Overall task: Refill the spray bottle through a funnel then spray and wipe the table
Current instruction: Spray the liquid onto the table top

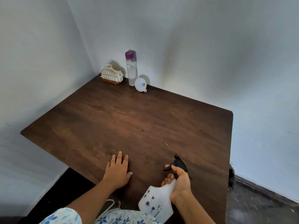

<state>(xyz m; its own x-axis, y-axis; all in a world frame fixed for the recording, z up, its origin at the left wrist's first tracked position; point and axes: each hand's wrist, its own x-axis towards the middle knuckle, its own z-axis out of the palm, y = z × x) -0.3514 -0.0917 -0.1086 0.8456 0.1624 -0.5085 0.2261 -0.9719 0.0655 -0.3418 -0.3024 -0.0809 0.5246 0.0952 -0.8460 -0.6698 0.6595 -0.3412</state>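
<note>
You are facing 2 pale walls [194,38] that meet in a corner, and they fill most of what you see. Pushed into that corner is a big brown wooden table [113,118] with dark streaks in the wood. A dark floor [258,199] shows on your right and down on your left. Your blue and white flower clothes [64,215] peek in at the bottom. The white spray bottle [155,202] with little dark flowers on it is tipped over the near edge of the table. Its black nozzle points out across the wood, and a thin pale streak shows just past the tip. Your right hand [179,181] grips its neck, with the fingers curled tight round it and 1 finger on the black trigger. Your left hand [117,170] lies flat on the table near the edge, with the fingers straight and a little apart. Far back in the corner stands a tall clear bottle [131,70] with a purple cap. To its left is a small gold wire holder [111,76] with white napkins in it. The little white funnel [140,84] lies tipped on its side, just beside the clear bottle on the right.
</note>
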